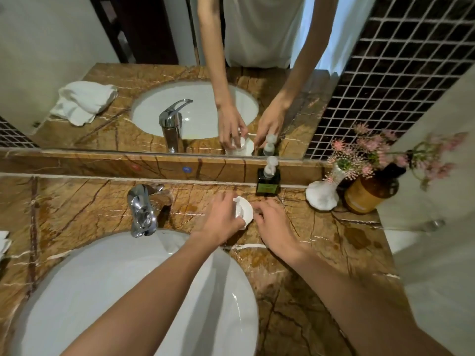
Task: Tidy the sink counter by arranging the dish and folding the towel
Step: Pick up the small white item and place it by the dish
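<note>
Both hands meet over the marble counter (321, 242) right of the tap (141, 210). The left hand (221, 219) grips the small white dish (245, 210), fingers curled over its near edge; the right hand (275, 224) rests just beside it, fingertips at the rim, grip unclear. The dish sits in front of the soap bottle (268, 179). The towel (3, 244) lies crumpled at the far left edge, well apart.
</note>
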### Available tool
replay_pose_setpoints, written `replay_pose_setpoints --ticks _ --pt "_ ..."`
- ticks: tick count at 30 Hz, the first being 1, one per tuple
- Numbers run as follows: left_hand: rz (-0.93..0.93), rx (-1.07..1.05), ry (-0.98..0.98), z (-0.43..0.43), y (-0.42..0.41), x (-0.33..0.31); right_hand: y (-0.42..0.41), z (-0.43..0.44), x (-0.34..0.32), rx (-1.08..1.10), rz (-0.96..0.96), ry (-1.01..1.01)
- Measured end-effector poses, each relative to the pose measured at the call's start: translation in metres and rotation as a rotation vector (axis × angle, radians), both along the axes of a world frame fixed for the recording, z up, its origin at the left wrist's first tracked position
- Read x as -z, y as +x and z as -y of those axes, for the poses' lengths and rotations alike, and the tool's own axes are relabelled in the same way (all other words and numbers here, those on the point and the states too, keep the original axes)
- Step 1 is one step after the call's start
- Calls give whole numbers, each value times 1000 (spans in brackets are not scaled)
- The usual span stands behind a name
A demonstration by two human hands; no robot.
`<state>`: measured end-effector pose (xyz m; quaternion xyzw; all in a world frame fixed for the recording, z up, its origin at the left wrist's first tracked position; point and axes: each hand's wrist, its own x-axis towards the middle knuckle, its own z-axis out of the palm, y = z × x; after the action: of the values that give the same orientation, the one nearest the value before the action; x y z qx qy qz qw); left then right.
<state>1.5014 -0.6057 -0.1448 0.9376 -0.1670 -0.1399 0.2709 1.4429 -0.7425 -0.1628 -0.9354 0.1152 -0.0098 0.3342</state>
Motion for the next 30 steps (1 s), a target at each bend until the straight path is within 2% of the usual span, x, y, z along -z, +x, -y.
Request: replay_pose_setpoints --ticks 6,17,30 --pt "32 35 53 -3 -4 9 -2 -10 1 -17 -49 42" --pt "100 13 12 3 -4 17 4 -18 5 1 -136 52" --pt "88 -4 46 3 -6 18 6 -19 1 37 -207 81"
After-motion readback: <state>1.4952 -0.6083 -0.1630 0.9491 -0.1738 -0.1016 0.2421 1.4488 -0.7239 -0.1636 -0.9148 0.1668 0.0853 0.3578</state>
